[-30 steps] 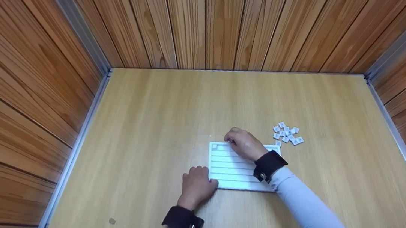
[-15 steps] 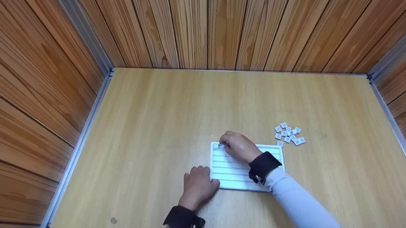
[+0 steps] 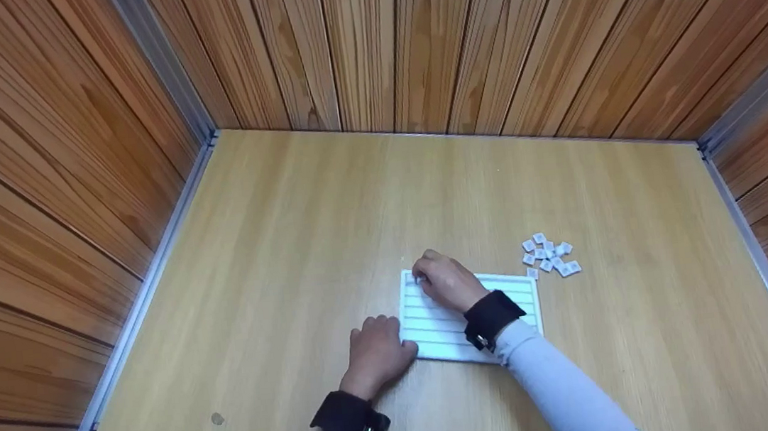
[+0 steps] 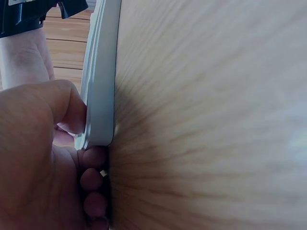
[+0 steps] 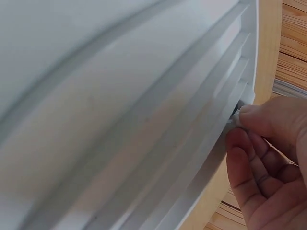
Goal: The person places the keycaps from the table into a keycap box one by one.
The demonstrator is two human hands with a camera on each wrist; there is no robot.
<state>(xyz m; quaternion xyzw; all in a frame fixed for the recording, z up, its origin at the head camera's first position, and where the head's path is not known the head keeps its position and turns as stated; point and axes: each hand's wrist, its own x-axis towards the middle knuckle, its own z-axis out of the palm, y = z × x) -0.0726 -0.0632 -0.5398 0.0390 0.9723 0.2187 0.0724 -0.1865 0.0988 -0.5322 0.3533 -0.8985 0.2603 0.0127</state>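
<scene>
Booth-like workstation: wood-plank walls (image 3: 359,47), metal framing (image 3: 162,57), wooden tabletop (image 3: 301,238).

Bright, even light covers the tabletop (image 3: 301,238); a soft shadow falls beside my left hand (image 3: 378,348). My left-wrist view looks smeary, pale glare at its right edge.

Tray (image 3: 444,343) on table (image 3: 313,216), tiles (image 3: 549,254) right (slightly behind)

Ridged tray (image 3: 439,337) smooth plastic; tabletop (image 3: 307,231) smooth wood; walls (image 3: 359,47) grained wood.
</scene>
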